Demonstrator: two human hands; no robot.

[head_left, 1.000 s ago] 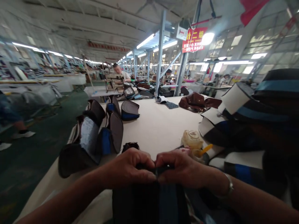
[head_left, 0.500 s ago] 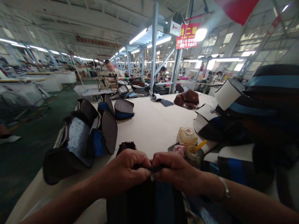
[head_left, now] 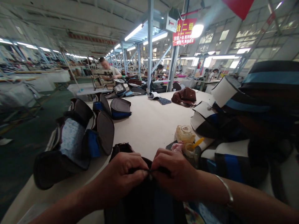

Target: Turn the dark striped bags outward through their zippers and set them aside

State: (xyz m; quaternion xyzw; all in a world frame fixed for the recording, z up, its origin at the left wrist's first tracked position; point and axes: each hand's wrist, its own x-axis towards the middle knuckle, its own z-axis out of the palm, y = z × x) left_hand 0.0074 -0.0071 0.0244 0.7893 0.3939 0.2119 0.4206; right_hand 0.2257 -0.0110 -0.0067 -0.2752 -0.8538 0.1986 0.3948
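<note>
My left hand (head_left: 123, 175) and my right hand (head_left: 174, 172) meet at the near edge of the table, both with fingers curled and pinched on the top edge of a dark fabric piece (head_left: 149, 205) with a blue stripe. The piece hangs down toward me below my hands. Its upper edge is hidden under my fingers. A metal bracelet (head_left: 227, 193) circles my right wrist.
On the white table (head_left: 149, 124) a row of dark and blue shaped pieces (head_left: 77, 140) lies at the left. A tall stack of striped pieces (head_left: 257, 118) rises at the right. A small container with a yellow stick (head_left: 190, 149) stands close behind my right hand. A person (head_left: 108, 73) sits far back.
The view has shifted a little, so the table's things sit further left. My hands stay pinched together on the fabric edge, with the fingers pressed closer.
</note>
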